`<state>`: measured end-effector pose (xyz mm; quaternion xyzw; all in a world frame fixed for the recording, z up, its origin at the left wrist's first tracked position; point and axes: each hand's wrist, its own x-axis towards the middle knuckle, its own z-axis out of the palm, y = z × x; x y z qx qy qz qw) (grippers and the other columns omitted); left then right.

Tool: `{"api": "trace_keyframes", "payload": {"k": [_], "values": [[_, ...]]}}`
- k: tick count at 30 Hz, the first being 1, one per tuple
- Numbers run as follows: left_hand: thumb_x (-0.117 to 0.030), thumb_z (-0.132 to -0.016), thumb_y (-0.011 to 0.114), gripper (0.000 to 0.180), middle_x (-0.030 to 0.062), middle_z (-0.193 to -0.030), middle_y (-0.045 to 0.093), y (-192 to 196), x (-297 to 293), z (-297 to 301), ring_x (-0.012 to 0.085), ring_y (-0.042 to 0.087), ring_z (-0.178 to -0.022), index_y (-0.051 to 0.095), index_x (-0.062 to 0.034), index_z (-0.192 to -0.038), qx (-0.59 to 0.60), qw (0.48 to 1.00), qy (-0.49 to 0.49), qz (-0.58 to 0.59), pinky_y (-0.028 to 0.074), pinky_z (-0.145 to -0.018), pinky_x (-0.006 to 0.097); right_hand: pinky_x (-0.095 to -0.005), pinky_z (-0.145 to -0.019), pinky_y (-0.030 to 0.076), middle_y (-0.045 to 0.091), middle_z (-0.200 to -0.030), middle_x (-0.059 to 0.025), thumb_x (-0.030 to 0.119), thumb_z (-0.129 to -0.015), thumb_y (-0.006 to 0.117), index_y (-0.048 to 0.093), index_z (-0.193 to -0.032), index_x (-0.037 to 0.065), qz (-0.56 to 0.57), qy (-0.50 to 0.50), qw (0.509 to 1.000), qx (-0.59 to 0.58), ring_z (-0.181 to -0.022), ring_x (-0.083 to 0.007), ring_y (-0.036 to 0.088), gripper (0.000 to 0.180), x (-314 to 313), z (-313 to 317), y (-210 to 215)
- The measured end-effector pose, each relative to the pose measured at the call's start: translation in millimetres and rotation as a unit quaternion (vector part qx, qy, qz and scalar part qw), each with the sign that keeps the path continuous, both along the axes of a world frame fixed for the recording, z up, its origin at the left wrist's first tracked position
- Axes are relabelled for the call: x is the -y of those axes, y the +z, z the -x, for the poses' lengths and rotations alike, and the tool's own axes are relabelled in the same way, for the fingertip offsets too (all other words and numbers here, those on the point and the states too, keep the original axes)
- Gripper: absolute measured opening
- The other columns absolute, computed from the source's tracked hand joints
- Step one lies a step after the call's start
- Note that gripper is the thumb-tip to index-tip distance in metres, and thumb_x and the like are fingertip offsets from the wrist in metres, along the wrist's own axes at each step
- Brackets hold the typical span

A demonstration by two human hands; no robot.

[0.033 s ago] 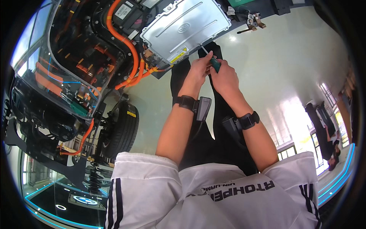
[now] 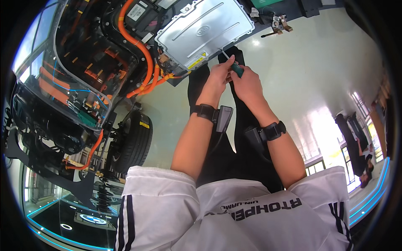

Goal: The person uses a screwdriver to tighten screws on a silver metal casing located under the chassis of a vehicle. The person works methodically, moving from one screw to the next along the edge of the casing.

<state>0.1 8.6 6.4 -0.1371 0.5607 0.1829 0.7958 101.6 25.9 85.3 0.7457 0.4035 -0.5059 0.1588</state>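
My right hand [image 2: 248,83] grips a screwdriver [image 2: 236,69] by its green handle. The thin metal shaft points up at the lower edge of a silver ribbed metal housing [image 2: 205,31], beside a yellow warning sticker [image 2: 196,62]. My left hand [image 2: 217,77] closes around the screwdriver near the top of the handle, touching my right hand. Each wrist carries a black band with a small black device. Below the hands are my black trousers and white shirt.
Thick orange cables [image 2: 140,48] run from the housing into an exposed vehicle chassis [image 2: 71,83] on the left, with a black wheel [image 2: 132,142] under it. Small metal parts [image 2: 278,23] lie on the pale floor above. Another person [image 2: 360,154] is at the far right.
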Motion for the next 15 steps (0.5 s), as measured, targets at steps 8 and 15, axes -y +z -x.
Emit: {"api": "trace_keyframes", "payload": {"k": [8, 15], "values": [[-0.029, -0.093, 0.058, 0.028, 0.0034, -0.076, 0.062, -18, 8, 5, 0.0130, 0.057, -0.064, 0.063, -0.0017, -0.089, 0.046, 0.994, 0.100, -0.017, 0.044, -0.060, 0.025, -0.0436, -0.075, 0.050, 0.065, -0.091, -0.0258, 0.028, -0.086, 0.054, 0.059, -0.101, -0.007, -0.050, 0.064, 0.997, 0.010, -0.089, -0.0383, 0.064, 0.039, -7, 19, -8], [-0.044, -0.097, 0.040, 0.047, 0.0077, -0.093, 0.068, -7, 9, 35, 0.0175, 0.062, -0.084, 0.054, -0.0022, -0.114, 0.022, 0.999, -0.042, -0.017, 0.043, -0.081, 0.032, -0.0427, -0.071, 0.052, 0.066, -0.087, -0.0227, 0.021, -0.087, 0.053, 0.058, -0.087, -0.004, 0.121, -0.220, 0.968, -0.028, -0.085, -0.0360, 0.066, 0.025, -14, 12, -25]]}}
